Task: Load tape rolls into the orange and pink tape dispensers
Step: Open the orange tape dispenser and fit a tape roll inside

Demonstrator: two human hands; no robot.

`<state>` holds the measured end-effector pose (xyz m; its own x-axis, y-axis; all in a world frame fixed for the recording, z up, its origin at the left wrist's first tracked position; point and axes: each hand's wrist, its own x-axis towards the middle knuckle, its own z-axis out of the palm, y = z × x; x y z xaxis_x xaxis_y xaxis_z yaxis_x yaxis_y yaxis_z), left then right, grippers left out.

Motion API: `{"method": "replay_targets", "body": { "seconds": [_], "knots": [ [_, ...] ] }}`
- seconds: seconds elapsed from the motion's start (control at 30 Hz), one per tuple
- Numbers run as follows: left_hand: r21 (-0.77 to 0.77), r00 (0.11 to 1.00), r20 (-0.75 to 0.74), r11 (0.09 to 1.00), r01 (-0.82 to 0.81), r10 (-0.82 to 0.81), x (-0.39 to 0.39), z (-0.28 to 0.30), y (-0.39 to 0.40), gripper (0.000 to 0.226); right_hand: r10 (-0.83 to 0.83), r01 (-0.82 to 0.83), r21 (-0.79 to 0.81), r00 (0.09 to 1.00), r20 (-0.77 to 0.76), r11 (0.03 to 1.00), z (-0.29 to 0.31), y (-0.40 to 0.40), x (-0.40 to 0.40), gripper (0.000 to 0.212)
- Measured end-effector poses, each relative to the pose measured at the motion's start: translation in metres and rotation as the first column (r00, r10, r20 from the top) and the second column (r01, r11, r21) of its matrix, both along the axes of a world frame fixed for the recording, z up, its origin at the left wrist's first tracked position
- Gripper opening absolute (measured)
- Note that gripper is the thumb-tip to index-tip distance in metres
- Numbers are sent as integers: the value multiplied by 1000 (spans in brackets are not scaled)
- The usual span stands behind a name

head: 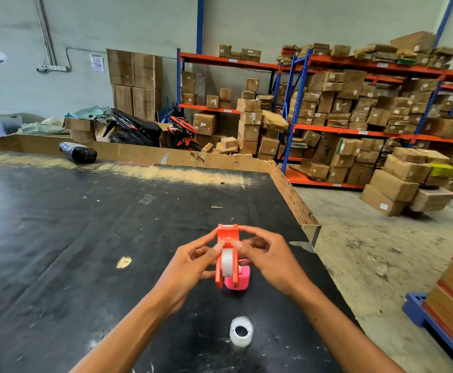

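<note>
I hold the orange tape dispenser above the black table, a little right of centre. A clear tape roll sits between its two side plates. My left hand grips its left side, thumb on the roll's top. My right hand holds the right side, fingers curled over the front end. The pink dispenser stands on the table just behind and below the orange one, partly hidden. A second clear tape roll lies flat on the table nearer to me.
A black wrapped parcel lies at the table's far left. The table's right edge has a raised cardboard rim. Shelves of cardboard boxes and two scooters stand beyond. Stacked boards on a blue pallet are at right.
</note>
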<state>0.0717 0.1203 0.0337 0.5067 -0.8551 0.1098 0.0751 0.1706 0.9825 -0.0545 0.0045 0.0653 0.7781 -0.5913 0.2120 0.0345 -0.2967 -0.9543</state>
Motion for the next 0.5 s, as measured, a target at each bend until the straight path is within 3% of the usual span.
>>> {"method": "replay_targets", "body": {
  "seconds": [0.23, 0.37, 0.5],
  "knots": [
    [19, 1000, -24, 1000, 11, -11, 3, -4, -4, 47, -70, 70, 5, 997, -36, 998, -8, -8, 4, 38],
    [0, 999, -5, 999, -33, 33, 2, -7, -9, 50, -195, 189, -217, 981, -8, 958, -10, -10, -2, 18],
    [-19, 998, 1, 998, -56, 56, -2, -5, -16, 50, -136, 90, -370, 986, -99, 925, -5, -11, -9, 20]
  ]
}}
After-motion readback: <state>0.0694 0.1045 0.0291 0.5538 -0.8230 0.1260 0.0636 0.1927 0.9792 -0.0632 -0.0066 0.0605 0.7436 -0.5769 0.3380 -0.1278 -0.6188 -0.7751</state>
